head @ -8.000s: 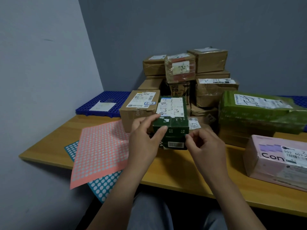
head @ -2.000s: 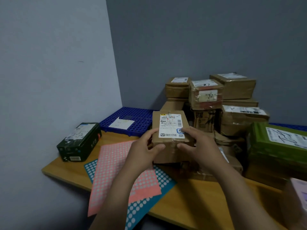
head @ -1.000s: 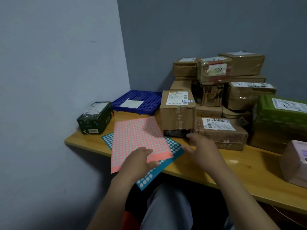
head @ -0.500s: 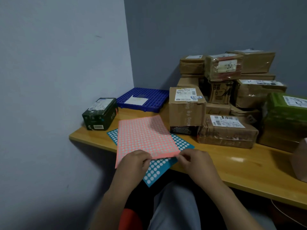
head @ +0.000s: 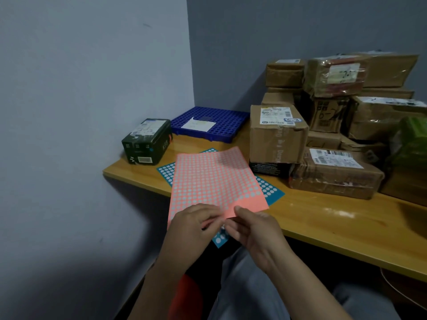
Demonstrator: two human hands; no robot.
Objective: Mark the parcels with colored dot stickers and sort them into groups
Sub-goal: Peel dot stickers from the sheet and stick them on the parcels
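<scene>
Both hands are drawing closer together than half a second ago, at the near edge of the pink sticker sheet (head: 215,181). I'm seeing the right hand (head: 254,229) pinching that edge to steady it and the left hand (head: 196,225) curling its fingers onto it, probably peeling a dot for the brown parcel (head: 277,135) standing just beyond.

Two sticker sheets (head: 212,179), one dark green box (head: 147,140), one blue tray (head: 221,122), roughly ten brown parcels (head: 277,135).
</scene>
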